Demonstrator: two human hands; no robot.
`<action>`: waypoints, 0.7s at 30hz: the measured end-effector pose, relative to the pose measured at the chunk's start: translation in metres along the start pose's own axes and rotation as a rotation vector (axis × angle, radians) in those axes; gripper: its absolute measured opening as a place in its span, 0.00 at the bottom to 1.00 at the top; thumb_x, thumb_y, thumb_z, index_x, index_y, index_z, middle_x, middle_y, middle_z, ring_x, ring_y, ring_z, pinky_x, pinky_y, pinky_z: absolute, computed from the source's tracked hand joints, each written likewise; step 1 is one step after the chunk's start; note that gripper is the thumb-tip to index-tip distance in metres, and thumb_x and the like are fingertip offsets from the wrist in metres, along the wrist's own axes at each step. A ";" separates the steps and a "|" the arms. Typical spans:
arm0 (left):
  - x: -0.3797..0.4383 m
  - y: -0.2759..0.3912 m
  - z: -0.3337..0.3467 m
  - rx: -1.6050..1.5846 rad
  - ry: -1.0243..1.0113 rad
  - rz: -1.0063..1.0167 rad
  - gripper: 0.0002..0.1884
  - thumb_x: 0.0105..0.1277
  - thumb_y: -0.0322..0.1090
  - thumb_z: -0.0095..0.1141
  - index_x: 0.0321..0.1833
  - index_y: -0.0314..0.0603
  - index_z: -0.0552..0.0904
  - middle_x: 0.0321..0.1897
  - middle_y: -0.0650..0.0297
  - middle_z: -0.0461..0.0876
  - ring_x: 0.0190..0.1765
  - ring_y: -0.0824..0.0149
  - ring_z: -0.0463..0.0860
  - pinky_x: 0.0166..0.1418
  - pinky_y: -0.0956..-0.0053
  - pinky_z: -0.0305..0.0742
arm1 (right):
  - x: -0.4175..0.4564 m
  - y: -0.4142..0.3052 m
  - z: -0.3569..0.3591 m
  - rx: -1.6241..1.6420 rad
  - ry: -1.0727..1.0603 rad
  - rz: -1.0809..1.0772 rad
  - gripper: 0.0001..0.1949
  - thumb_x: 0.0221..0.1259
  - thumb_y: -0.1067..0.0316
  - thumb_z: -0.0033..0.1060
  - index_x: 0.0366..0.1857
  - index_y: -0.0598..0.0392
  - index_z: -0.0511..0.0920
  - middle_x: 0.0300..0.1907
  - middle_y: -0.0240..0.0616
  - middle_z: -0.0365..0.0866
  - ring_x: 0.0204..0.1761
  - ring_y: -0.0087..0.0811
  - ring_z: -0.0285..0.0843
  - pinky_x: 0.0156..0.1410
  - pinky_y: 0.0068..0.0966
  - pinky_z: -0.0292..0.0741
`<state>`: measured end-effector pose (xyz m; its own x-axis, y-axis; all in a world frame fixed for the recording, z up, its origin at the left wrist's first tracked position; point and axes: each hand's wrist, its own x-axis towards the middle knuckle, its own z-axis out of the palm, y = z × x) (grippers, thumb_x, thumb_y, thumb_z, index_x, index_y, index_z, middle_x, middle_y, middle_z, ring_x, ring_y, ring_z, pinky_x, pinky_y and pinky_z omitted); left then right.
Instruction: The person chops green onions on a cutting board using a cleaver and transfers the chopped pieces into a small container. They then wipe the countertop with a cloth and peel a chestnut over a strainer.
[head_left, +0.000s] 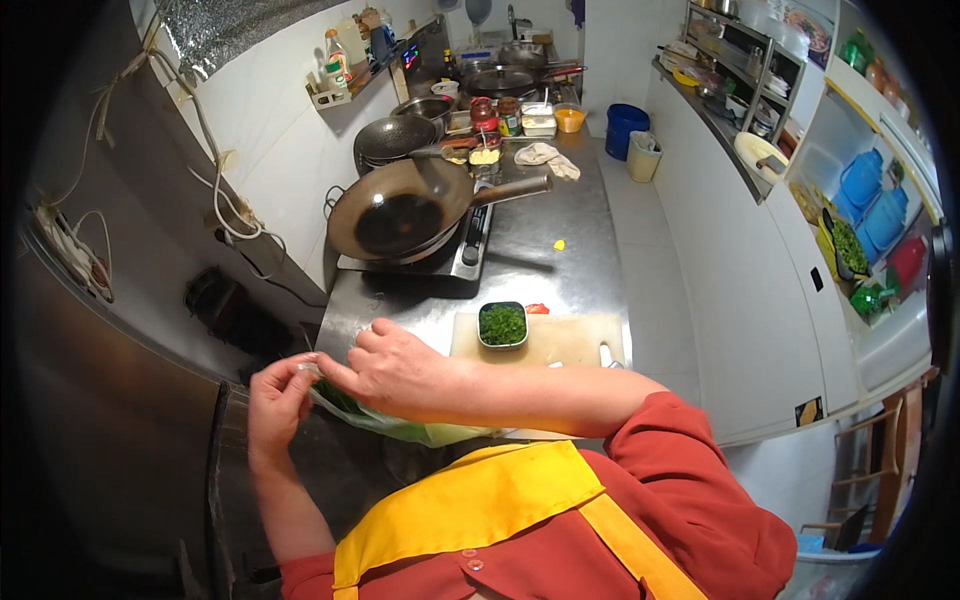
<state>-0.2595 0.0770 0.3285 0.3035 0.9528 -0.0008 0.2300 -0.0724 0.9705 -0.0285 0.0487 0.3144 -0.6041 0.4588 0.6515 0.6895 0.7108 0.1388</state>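
At the counter's near left corner, my left hand (276, 401) pinches the gathered edge of a clear plastic bag (409, 430). My right hand (386, 367) reaches across my body and grips the same edge beside it. Leafy greens (334, 395) show inside the bag, and my right forearm hides much of it. Just beyond that arm, a small square container (481, 334) full of chopped green herbs (502, 322) stands on a white cutting board (566, 337). A red scrap (537, 308), perhaps pepper, lies at the board's far edge.
A wok (405, 217) sits on an induction cooker (470, 251), its handle (517, 190) over the steel counter (559, 217). Farther back are another wok (396, 137), jars (484, 115) and a cloth (547, 159). A dark appliance (232, 304) stands at left.
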 end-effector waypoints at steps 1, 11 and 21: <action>-0.005 0.001 0.008 -0.051 -0.033 -0.029 0.11 0.74 0.29 0.54 0.53 0.35 0.84 0.35 0.66 0.86 0.19 0.83 0.66 0.22 0.85 0.59 | 0.000 -0.001 0.000 0.010 0.003 -0.027 0.24 0.53 0.64 0.59 0.56 0.60 0.75 0.27 0.30 0.76 0.34 0.30 0.76 0.42 0.28 0.67; -0.005 -0.070 0.076 0.506 -0.174 0.482 0.19 0.63 0.32 0.65 0.56 0.40 0.77 0.49 0.61 0.79 0.53 0.66 0.78 0.50 0.68 0.77 | -0.014 -0.020 0.029 0.282 0.116 -0.110 0.11 0.47 0.64 0.63 0.34 0.56 0.77 0.32 0.36 0.79 0.38 0.37 0.77 0.42 0.33 0.76; 0.001 -0.071 0.086 0.041 -0.199 -0.114 0.16 0.79 0.47 0.49 0.43 0.40 0.78 0.23 0.68 0.78 0.17 0.75 0.70 0.21 0.80 0.64 | -0.060 0.032 0.038 0.677 -0.167 0.322 0.10 0.52 0.71 0.61 0.40 0.54 0.84 0.36 0.39 0.81 0.45 0.44 0.82 0.45 0.36 0.79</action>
<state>-0.1959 0.0577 0.2390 0.4486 0.8791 -0.1610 0.3095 0.0162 0.9508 0.0145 0.0642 0.2510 -0.5042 0.7349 0.4535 0.4794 0.6750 -0.5608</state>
